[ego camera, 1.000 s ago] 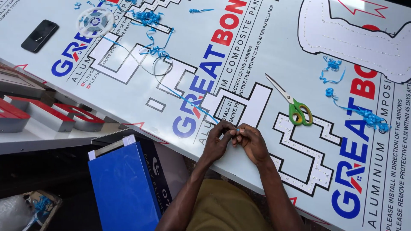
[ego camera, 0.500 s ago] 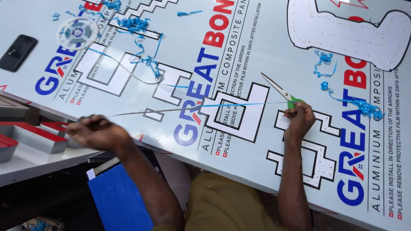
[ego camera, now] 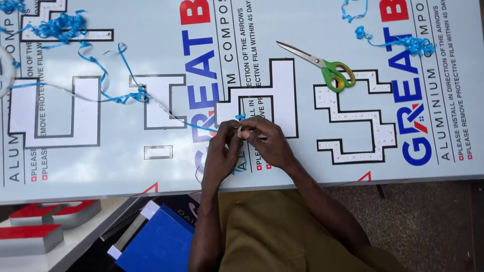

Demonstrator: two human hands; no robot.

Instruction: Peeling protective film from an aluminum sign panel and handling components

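Note:
My left hand (ego camera: 222, 151) and my right hand (ego camera: 267, 141) meet over a large white printed panel (ego camera: 302, 166), fingertips pinched together on the end of a thin strip with a blue backing (ego camera: 121, 98). The strip runs from my fingers leftwards across the panel toward a tape roll (ego camera: 4, 68) at the left edge. The pinch sits on a black-outlined cut-out letter shape (ego camera: 282, 98). Green-and-yellow-handled scissors (ego camera: 322, 65) lie on the panel to the upper right of my right hand, apart from it.
Curls of peeled blue film lie at the upper left (ego camera: 60, 25) and upper right (ego camera: 408, 44). Another outlined letter shape (ego camera: 353, 118) with dotted edges sits right of my hands. Red-faced channel letters (ego camera: 45, 221) and a blue box (ego camera: 156, 242) are below the panel's near edge.
My left hand had stretched the strip far out to the left; it has come back and joined the right hand. The right hand moved from near the scissors to the letter shape.

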